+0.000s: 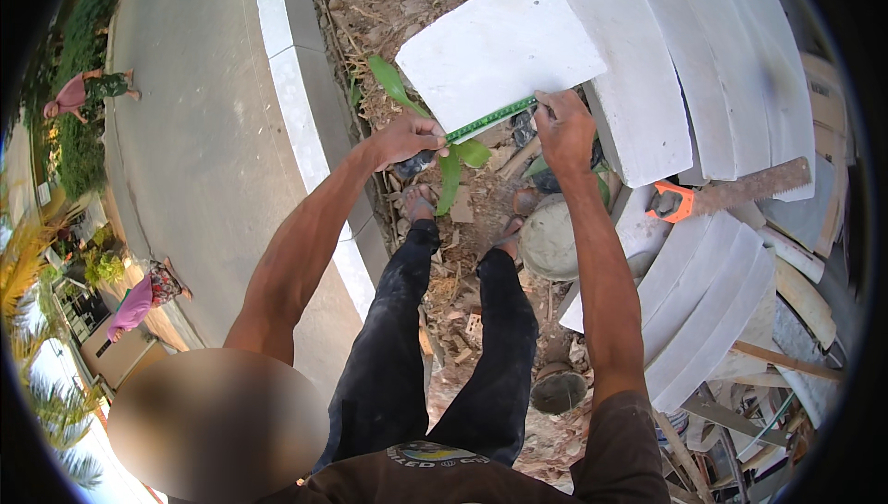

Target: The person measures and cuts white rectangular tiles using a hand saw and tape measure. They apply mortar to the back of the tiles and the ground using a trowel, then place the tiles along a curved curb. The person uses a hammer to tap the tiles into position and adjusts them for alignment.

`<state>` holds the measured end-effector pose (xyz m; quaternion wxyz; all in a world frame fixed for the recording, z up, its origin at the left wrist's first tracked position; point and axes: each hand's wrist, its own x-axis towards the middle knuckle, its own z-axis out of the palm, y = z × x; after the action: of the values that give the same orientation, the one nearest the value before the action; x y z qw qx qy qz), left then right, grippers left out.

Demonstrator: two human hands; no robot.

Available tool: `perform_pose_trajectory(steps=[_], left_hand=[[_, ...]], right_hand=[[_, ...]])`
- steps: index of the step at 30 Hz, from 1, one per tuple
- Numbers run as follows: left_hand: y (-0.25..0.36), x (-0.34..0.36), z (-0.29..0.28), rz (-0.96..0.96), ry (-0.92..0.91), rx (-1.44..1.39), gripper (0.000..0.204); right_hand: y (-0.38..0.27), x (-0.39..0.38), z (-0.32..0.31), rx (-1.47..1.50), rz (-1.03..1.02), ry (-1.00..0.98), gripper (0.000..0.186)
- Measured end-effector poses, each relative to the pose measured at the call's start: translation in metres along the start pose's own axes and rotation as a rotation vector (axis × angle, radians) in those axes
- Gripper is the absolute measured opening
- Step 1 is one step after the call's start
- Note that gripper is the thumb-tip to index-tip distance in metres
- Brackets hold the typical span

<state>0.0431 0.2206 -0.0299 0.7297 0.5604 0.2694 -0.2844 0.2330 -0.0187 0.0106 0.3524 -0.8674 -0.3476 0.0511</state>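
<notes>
A green measuring tape (490, 119) is stretched along the near edge of a white block (499, 46), which lies above rubble and green leaves. My left hand (410, 138) pinches the tape at the block's near left corner. My right hand (565, 128) is closed on the tape farther right, thumb and fingers together by the block's edge. To the right of my right forearm, a handsaw (672, 201) with an orange handle and a rusty blade rests across more white blocks.
Stacked white blocks (638, 88) stand at the right, with more (708, 291) nearer me. A bucket of grey mix (549, 238) and a smaller bucket (559, 389) sit by my legs. A concrete kerb (305, 106) borders the road (194, 88), where two people walk at left.
</notes>
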Motion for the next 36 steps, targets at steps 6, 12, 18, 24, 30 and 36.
perform_pose_trajectory(steps=[6, 12, 18, 24, 30, 36], left_hand=[[-0.012, -0.017, 0.056, -0.170, -0.166, -0.051, 0.020], [-0.058, -0.060, 0.112, -0.404, -0.269, -0.165, 0.031], [-0.088, -0.058, 0.153, -0.431, -0.273, -0.075, 0.025], [-0.055, -0.035, 0.212, -0.320, -0.307, 0.091, 0.029], [-0.023, 0.005, 0.261, -0.141, -0.237, 0.195, 0.041], [0.049, 0.105, 0.278, 0.067, 0.096, 0.105, 0.031]], right_hand=[[0.031, -0.070, -0.028, -0.056, 0.170, -0.029, 0.021], [0.015, -0.160, -0.061, 0.027, 0.358, -0.051, 0.026], [0.012, -0.229, -0.076, 0.177, 0.485, 0.003, 0.025], [0.001, -0.261, -0.089, 0.287, 0.557, -0.097, 0.028], [0.005, -0.260, -0.099, 0.427, 0.536, -0.116, 0.036], [0.155, -0.257, -0.117, -0.044, 0.782, 0.266, 0.053]])
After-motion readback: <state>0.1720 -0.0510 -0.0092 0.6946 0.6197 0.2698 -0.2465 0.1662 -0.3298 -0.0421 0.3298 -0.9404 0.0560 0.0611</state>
